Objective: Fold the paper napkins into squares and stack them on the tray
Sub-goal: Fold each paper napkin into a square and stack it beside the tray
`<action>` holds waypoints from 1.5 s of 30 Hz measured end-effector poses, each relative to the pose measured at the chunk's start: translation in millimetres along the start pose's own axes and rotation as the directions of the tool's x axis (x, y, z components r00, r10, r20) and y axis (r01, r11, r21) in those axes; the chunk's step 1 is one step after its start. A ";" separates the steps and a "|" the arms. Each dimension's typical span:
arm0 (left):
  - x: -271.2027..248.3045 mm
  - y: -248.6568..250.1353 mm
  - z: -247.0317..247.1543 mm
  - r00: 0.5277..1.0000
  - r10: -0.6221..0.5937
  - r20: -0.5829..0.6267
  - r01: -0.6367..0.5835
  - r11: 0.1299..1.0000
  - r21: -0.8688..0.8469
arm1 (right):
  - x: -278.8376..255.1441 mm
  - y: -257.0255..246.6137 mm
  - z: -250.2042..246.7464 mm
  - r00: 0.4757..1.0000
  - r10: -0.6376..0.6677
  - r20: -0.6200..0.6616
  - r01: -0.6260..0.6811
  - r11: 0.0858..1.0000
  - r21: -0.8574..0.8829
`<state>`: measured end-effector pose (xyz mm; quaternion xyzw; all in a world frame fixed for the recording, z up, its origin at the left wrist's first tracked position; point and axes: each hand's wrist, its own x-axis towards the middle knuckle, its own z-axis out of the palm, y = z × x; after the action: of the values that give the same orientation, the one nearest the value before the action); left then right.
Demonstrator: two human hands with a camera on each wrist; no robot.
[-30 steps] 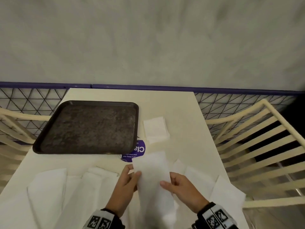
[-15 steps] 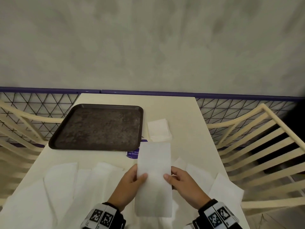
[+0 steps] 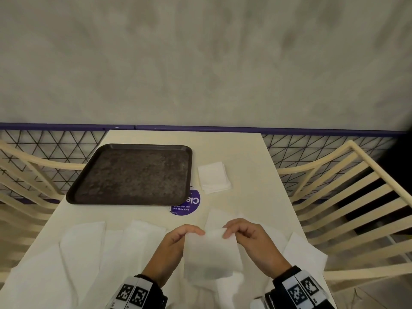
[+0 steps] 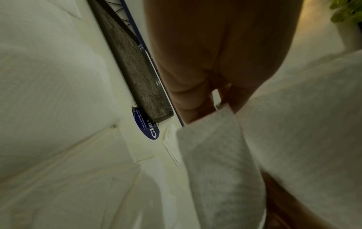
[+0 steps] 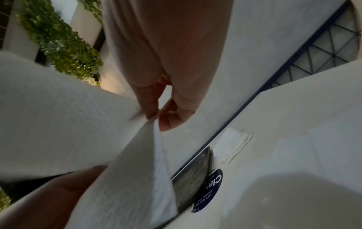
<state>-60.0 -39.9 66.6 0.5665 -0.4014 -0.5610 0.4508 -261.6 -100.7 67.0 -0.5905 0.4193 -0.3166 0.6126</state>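
I hold a white paper napkin (image 3: 210, 253) folded roughly to a square above the near part of the table. My left hand (image 3: 178, 244) pinches its top left corner, and my right hand (image 3: 249, 239) pinches its top right corner. In the left wrist view the napkin (image 4: 219, 162) hangs down from my fingertips (image 4: 195, 111). The right wrist view shows thumb and finger (image 5: 166, 117) nipping the napkin's (image 5: 137, 170) doubled edge. The dark tray (image 3: 133, 175) lies bare at the back left. A small stack of folded napkins (image 3: 214, 177) sits on the table just right of the tray.
Several unfolded white napkins (image 3: 89, 253) are spread across the near table, left and right of my hands. A round purple sticker (image 3: 185, 205) shows at the tray's near right corner. Cream slatted chairs (image 3: 347, 197) flank the table; a mesh fence (image 3: 312, 148) and wall close the far side.
The tall strip I held upright has been folded in half, top edge brought down toward me. Both hands slid from its sides to the top corners.
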 end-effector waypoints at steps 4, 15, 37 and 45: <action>-1.9 8.4 4.3 0.999 -0.044 0.020 0.047 0.988 -0.148 | 0.3 0.1 -0.3 0.997 -0.076 -0.014 0.074 0.991 -0.110; -1.0 8.0 5.0 0.996 0.040 -0.083 -0.041 0.999 -0.013 | -3.0 -8.3 1.2 0.994 0.021 0.109 -0.046 0.971 0.236; -0.1 6.7 5.2 0.798 0.586 0.138 -0.473 0.468 0.747 | -6.6 -17.0 15.5 0.970 -0.239 0.035 0.237 0.914 -0.329; -2.1 -0.5 -21.8 0.868 0.491 0.068 -0.373 0.556 0.742 | -8.9 -20.1 -2.2 0.977 -0.213 -0.008 0.203 0.940 -0.275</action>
<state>-38.4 -36.3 65.9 0.6217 -0.6843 -0.1795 0.3361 -265.4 -95.8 88.3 -0.7040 0.4055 -0.3301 0.4806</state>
